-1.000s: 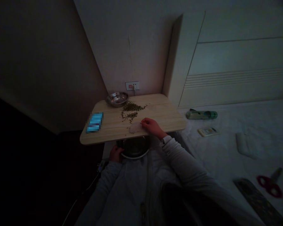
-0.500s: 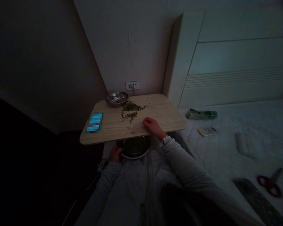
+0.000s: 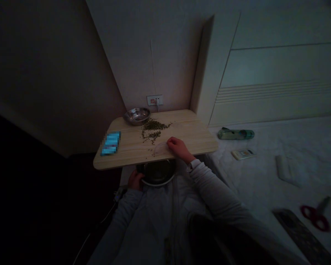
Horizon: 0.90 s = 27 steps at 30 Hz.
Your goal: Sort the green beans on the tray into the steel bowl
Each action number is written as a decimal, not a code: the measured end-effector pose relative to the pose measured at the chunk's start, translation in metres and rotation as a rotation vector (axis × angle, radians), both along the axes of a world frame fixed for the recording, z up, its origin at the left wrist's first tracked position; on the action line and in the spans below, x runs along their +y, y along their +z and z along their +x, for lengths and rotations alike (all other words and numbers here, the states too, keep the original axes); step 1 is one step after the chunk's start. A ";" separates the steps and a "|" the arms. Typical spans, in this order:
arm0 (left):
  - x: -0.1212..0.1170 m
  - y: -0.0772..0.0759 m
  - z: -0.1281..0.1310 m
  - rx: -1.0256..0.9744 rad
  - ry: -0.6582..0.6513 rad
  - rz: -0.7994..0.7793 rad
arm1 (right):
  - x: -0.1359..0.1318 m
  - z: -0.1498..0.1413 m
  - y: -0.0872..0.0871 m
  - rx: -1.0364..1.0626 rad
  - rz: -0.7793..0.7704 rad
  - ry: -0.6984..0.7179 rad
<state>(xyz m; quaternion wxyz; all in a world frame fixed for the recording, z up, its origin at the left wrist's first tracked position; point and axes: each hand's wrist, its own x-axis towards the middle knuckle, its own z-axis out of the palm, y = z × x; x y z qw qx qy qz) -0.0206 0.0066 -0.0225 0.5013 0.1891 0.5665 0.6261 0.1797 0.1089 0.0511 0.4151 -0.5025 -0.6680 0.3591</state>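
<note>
My right hand point(image 3: 179, 148) is closed on the edge of a thin, see-through plastic piece point(image 3: 160, 148), which lies low over the wooden tabletop point(image 3: 127, 154) near its front edge. A few small green beans point(image 3: 153, 155) are beside this piece. Farther back lies a scattered heap of the same beans point(image 3: 153, 125). Below the table edge, my left hand point(image 3: 135, 180) grips the left side of a dark bowl with a pale rim point(image 3: 157, 184). The tabletop partly hides that bowl, and its contents are too dark to make out.
A steel bowl point(image 3: 137, 116) stands at the back left, with a lit, blurred-out phone point(image 3: 110, 143) in front. On the bed to the right lie a green bottle-like item point(image 3: 235, 134), a pale handset point(image 3: 243, 154), a folded white cloth point(image 3: 288, 170) and red-handled scissors point(image 3: 316, 217).
The plastic piece has shifted or tilted slightly, and its curved edge now shows more clearly near the stray beans. Both hands stay in nearly the same place.
</note>
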 end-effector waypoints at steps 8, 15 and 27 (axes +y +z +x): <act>0.002 -0.002 -0.004 -0.005 -0.039 -0.018 | 0.001 0.000 0.002 -0.035 -0.023 0.033; 0.002 -0.004 -0.001 -0.052 -0.009 -0.007 | 0.001 0.000 -0.001 -0.021 -0.007 0.079; -0.001 0.003 -0.001 -0.006 -0.042 -0.036 | 0.002 0.000 -0.003 -0.055 -0.001 0.078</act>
